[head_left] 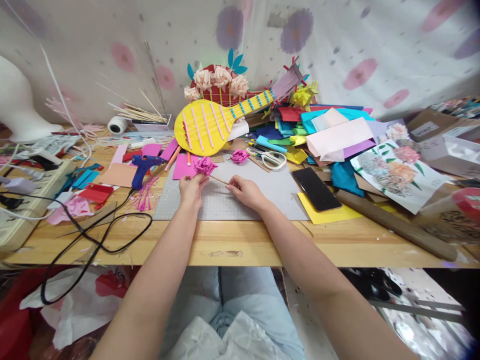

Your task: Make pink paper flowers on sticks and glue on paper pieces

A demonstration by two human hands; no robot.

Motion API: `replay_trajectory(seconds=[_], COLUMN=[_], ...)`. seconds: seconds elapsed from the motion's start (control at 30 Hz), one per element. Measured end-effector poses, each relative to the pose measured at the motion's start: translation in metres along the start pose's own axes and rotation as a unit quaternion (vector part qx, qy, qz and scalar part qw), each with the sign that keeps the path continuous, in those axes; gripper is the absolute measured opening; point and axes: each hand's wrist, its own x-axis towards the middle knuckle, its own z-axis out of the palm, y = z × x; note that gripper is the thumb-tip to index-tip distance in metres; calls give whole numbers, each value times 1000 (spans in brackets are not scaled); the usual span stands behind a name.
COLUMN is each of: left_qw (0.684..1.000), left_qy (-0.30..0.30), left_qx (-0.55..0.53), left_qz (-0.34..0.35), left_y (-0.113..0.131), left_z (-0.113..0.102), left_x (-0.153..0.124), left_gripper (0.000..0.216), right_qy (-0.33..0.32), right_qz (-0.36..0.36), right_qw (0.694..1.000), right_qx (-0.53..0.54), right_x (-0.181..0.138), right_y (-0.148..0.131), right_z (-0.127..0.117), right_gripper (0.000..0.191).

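Observation:
A magenta paper flower sits at the end of a thin wooden stick, held low above the grey cutting mat. My left hand is closed at the base of the flower, its fingertips against the lower petals. Farther along, my right hand pinches the other end of the stick between thumb and fingers. A second magenta paper flower lies on the mat beyond my hands. Beside it are white-handled scissors and a magenta paper square.
A blue glue gun stands at left, its black cord looping over the table edge. Behind the mat leans a yellow paper lute. At right are a phone, a long wooden bar and piled coloured paper.

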Motion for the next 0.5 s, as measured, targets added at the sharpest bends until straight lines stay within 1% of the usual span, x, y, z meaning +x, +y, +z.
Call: replay_trajectory(seconds=[0.17, 0.4, 0.5], left_qw=[1000, 999, 1000], left_qy=[9, 22, 18], left_qx=[1, -3, -2], left_qz=[4, 24, 24], left_y=[1, -1, -3], left_z=[0, 0, 0], left_x=[0, 0, 0], left_gripper=[40, 43, 42], right_qy=[23, 17, 18], right_qz=[-22, -11, -9], right_qw=[999, 999, 999], right_qx=[9, 36, 38], right_x=[0, 0, 0], right_y=[0, 0, 0], right_z=[2, 1, 2], right_gripper=[14, 16, 16])
